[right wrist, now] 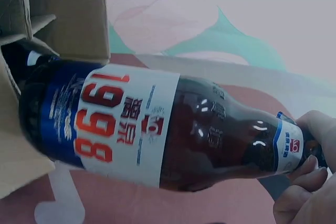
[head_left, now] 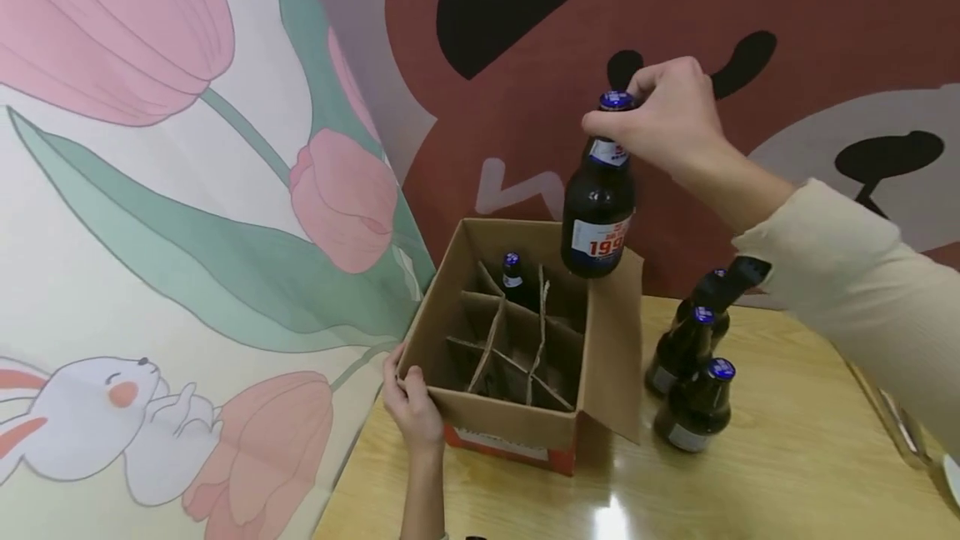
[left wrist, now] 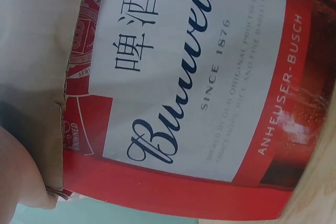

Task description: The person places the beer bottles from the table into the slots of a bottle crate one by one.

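A dark beer bottle (head_left: pixel 600 215) with a blue cap and a white "1998" label hangs from my right hand (head_left: pixel 671 119), which pinches its neck just under the cap. Its base is above the back right part of an open cardboard box (head_left: pixel 502 415). Cardboard dividers (head_left: pixel 495 332) split the box into compartments, and one bottle (head_left: pixel 512 273) stands in a back compartment. My left hand (head_left: pixel 416 407) grips the box's front left corner, thumb over the rim. In the left wrist view the box's red and white printed side (left wrist: pixel 194 77) fills most of the picture.
Several dark bottles with blue caps, such as the nearest bottle (head_left: pixel 697 407), stand on the wooden table (head_left: pixel 787 440) right of the box. An outspread box flap (head_left: pixel 615 348) lies between them and the box. Printed cloth walls (head_left: pixel 225 215) rise at the left and back.
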The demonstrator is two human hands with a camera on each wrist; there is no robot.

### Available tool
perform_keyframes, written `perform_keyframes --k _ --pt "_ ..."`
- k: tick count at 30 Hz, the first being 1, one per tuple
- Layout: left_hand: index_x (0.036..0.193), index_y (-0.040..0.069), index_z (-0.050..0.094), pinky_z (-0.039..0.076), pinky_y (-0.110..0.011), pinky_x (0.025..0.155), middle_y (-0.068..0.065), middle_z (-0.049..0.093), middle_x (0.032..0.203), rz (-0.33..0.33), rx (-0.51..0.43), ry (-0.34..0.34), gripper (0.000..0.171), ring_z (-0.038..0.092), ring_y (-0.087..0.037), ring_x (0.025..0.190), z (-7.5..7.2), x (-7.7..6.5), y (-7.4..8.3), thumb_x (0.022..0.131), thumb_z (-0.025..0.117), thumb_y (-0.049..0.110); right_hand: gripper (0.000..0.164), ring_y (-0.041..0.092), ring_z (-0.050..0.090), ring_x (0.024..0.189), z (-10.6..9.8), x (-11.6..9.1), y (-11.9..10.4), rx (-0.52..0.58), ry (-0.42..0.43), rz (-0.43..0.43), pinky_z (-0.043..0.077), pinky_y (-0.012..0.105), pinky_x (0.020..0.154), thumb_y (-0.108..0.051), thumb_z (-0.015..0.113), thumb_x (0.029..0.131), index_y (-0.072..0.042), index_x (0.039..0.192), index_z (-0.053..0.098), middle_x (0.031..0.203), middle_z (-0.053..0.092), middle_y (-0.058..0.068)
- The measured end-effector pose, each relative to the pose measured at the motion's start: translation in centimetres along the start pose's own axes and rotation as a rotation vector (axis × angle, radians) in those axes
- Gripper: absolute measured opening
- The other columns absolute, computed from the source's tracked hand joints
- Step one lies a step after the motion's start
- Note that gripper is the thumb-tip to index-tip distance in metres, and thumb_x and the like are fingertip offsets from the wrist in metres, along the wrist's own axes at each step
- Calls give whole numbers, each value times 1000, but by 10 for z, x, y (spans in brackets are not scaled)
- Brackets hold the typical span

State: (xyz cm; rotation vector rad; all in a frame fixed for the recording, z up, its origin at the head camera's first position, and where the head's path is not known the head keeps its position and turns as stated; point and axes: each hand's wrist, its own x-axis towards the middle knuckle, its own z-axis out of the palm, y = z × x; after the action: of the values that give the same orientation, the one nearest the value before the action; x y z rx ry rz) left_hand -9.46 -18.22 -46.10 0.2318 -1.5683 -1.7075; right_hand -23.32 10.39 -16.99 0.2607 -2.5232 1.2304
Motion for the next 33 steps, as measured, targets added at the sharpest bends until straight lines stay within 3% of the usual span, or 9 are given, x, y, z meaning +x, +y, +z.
perform_keyframes --k 10,16,24,33 --pt "126 -2 60 54 -38 80 -22 62 112 4 18 -30 39 60 -39 99 6 -4 1 93 41 2 40 22 56 66 35 5 7 -75 -51 -29 48 26 56 -37 71 83 -1 72 58 64 55 7" --pt "128 -4 58 55 -36 79 -24 60 113 14 0 -73 38 60 -40 98 10 -7 0 94 42 0 39 23 58 64 50 6 31 -88 -62 -44 49 29 54 -37 72 84 -1 74 62 68 61 10" --pt "131 -1 58 53 -36 83 -21 60 118 8 24 -103 39 59 -37 101 7 -9 3 95 41 1 41 22 52 49 74 -4 67 -92 -85 -56 42 31 46 -33 75 84 -4 64 55 57 53 7" --pt "127 -3 60 54 -37 81 -25 61 115 9 -55 -65 37 59 -43 101 2 -9 6 94 43 2 34 21 49 55 98 -4 74 -153 -287 -117 37 32 50 -31 77 85 -5 75 59 66 53 7"
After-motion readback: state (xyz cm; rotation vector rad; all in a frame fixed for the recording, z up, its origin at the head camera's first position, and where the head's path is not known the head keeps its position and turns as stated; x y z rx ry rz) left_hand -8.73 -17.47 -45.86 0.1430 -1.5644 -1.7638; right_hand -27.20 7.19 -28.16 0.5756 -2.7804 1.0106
